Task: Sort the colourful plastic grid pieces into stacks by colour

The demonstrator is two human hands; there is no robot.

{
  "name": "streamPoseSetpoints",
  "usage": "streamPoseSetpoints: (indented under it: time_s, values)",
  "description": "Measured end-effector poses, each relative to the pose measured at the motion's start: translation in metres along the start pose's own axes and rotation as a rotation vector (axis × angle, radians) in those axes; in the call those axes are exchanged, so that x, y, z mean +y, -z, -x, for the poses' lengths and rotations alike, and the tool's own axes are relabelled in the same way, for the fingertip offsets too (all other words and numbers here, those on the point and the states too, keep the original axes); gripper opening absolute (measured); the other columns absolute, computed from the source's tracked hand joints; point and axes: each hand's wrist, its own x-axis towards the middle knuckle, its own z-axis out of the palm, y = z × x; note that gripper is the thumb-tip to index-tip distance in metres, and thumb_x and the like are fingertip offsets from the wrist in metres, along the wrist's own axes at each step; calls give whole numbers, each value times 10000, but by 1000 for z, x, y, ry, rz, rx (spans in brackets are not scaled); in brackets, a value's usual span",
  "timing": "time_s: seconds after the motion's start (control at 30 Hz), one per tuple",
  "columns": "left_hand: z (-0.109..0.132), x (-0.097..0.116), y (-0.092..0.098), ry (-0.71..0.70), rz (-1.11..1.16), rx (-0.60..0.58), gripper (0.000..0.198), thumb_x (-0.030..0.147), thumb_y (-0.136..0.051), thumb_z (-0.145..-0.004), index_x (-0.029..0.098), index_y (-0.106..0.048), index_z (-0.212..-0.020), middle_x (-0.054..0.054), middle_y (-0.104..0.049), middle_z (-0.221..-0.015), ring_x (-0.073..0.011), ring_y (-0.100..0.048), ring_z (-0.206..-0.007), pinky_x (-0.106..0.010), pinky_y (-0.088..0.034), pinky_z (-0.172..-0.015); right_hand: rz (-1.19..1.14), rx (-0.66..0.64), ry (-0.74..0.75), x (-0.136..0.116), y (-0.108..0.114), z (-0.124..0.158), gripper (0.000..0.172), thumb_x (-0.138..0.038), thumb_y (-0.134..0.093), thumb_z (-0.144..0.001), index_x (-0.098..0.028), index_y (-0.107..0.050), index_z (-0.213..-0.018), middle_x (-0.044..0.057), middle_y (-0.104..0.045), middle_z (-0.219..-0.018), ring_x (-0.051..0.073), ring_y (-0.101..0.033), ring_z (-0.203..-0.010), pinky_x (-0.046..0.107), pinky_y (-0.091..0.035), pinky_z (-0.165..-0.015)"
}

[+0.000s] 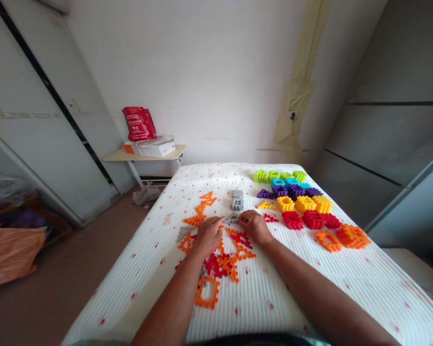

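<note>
A grey interlocking block piece (232, 219) lies between my two hands at the middle of the bed. My right hand (255, 226) has its fingers curled down and pinches the right end of this piece. My left hand (210, 234) rests over the loose pieces, fingers stretched toward the grey piece's left end; whether they touch it I cannot tell. Just beyond stands a stack of grey pieces (237, 200). Around my left hand lie loose orange pieces (207, 293), red pieces (216, 265) and a grey piece (183, 233). A red triangular piece (270, 218) lies right of my right hand.
Sorted stacks line the bed's right side: green (261, 176), blue (291, 182), purple (296, 191), yellow (305, 204), red (313, 219) and orange (352, 236). A small table (117, 155) at the back left holds a red bag (139, 123) and a white box (162, 149).
</note>
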Motion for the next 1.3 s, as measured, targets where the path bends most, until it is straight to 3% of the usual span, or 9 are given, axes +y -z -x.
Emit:
streamPoseSetpoints:
  time_s: [0.83,1.3]
  values:
    - [1,5,4,7,-5,-36,450,90,-428,-742,158,-584,-1159,-86,-614,-1176,-196,-539,-1094,-382,-374,-994,60,-76,-5,-2,-2,1,115,-99,-558,-755,-165,-644,-791,46,-653,-773,166,-577,-757,250,-424,-714]
    - [1,8,6,20,7,-12,473,101,-437,-736,187,-569,-1182,-66,-609,-1187,-183,-526,-1110,-363,-363,-1007,43,-30,-35,-7,3,3,138,-161,-565,-772,-172,-621,-897,65,-652,-872,169,-585,-800,259,-442,-742]
